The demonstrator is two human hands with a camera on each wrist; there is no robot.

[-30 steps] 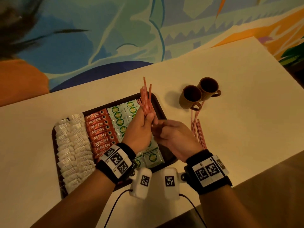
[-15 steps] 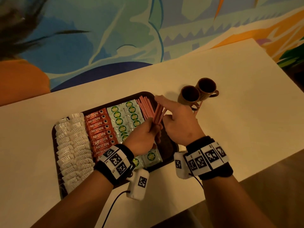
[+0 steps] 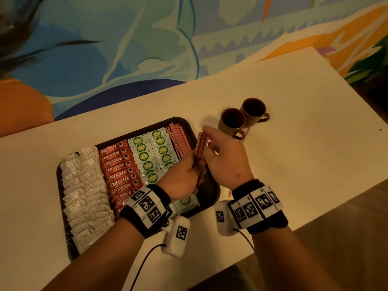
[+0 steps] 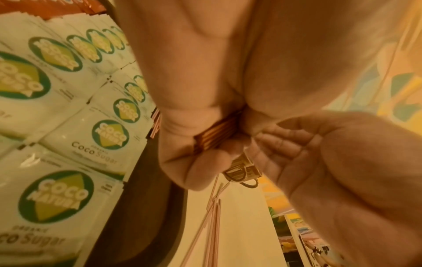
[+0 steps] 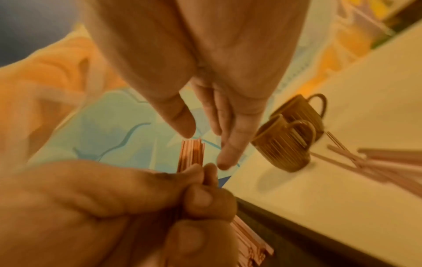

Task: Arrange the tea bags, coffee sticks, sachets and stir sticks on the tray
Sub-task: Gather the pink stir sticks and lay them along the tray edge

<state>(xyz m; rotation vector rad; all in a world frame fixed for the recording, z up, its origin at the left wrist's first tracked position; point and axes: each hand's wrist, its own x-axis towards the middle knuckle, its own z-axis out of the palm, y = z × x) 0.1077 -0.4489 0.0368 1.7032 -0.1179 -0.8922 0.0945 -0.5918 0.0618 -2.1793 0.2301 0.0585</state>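
Hiding its lower end, the left hand (image 3: 184, 177) grips a thin stick bundle (image 3: 201, 146); right hand (image 3: 225, 156) is spread beside it.

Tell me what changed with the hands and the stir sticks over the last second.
The left hand tipped its bundle of thin pink stir sticks from upright toward the right and still grips it. The right hand moved up beside the bundle, fingers open. The dark brown tray and two brown ribbed mugs stayed put.
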